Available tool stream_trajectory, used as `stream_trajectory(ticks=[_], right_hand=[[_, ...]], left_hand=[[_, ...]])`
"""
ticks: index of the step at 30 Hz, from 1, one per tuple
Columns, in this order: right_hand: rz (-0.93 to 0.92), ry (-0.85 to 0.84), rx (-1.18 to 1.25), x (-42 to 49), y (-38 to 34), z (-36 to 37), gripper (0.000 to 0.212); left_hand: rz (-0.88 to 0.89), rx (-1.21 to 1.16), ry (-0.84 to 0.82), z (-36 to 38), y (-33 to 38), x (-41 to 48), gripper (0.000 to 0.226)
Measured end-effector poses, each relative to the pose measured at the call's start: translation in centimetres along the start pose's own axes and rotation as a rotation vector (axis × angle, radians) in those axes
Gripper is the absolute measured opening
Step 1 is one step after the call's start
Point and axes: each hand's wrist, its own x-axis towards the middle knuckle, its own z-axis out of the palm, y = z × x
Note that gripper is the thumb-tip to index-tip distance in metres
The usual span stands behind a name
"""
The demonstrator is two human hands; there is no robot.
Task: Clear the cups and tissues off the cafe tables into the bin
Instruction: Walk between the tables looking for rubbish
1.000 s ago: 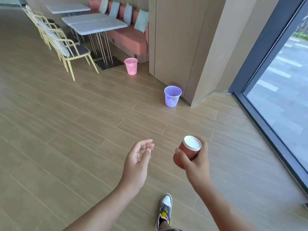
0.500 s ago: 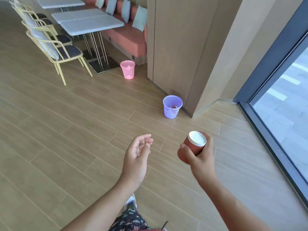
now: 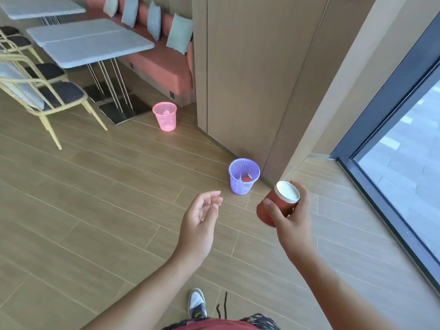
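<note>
Here the right hand (image 3: pixel 292 221) curls thumb and fingers round a tilted red paper cup (image 3: pixel 284 203), carried near the purple mesh bin (image 3: pixel 244 177), probably for dropping in. The left hand (image 3: pixel 199 226) hangs relaxed, holding nothing.

I stood on a floor (image 3: pixel 95 210) of pale wood planks. Ahead on my left were grey-topped tables (image 3: pixel 95 48) on thin metal legs, with cream-framed chairs (image 3: pixel 62 94) on the near side and a salmon bench (image 3: pixel 164 72) with pale cushions (image 3: pixel 179 36) behind. A wood-panelled wall (image 3: pixel 250 79) jutted out mid-room. At my right a dark-framed window (image 3: pixel 409 182) let in daylight from what looked like pavement outside.
</note>
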Motion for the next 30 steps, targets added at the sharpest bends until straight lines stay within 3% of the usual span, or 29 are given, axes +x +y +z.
stream_trajectory(ticks=[11,30], right_hand=[[0.062,0.12,0.027,12.6,2.1,5.8,0.069],[0.121,0.183,-0.003,46.5,10.9,7.6,0.061]], left_hand=[[-0.059,0.047,-0.074,0.7,0.0,16.2,0.033],[-0.148,0.144,-0.153,15.2,-4.6,48.8,0.029]])
